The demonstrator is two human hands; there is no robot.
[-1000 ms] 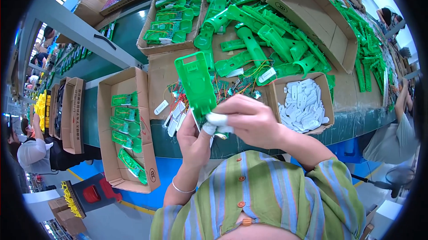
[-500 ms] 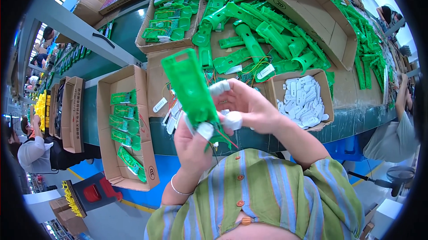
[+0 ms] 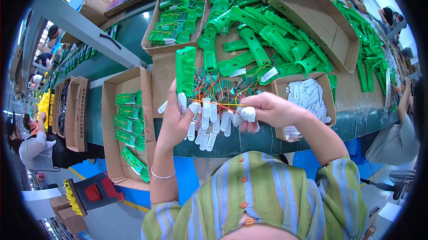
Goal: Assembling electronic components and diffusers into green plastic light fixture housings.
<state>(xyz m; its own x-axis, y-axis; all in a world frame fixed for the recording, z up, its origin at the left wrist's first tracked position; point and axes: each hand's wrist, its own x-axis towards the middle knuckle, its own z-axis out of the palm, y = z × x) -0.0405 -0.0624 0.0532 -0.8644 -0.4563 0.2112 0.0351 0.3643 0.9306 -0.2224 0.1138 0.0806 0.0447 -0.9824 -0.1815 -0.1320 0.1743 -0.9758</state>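
Note:
My left hand grips a long green plastic housing, which stands nearly upright above the fingers. A white oval piece shows at the housing's lower end, by my thumb. Yellow and red wires stretch taut from the housing to my right hand, whose thumb and forefinger are pinched on them. White wrappings cover several of my fingertips. Just beyond the wires lies a tangle of small circuit boards with coloured leads. White plastic pieces hang at the table's front edge between my hands.
On the left, a cardboard box holds several green housings with boards. Another box of wired housings stands farther back. Loose green housings are heaped beyond my hands. A box of white pieces sits beside my right wrist. Co-workers sit around.
My hands have moved apart, the right one drawing the wires out to the right. The green housing has shifted slightly and turned from its tilted, face-up pose to nearly upright, edge-on.

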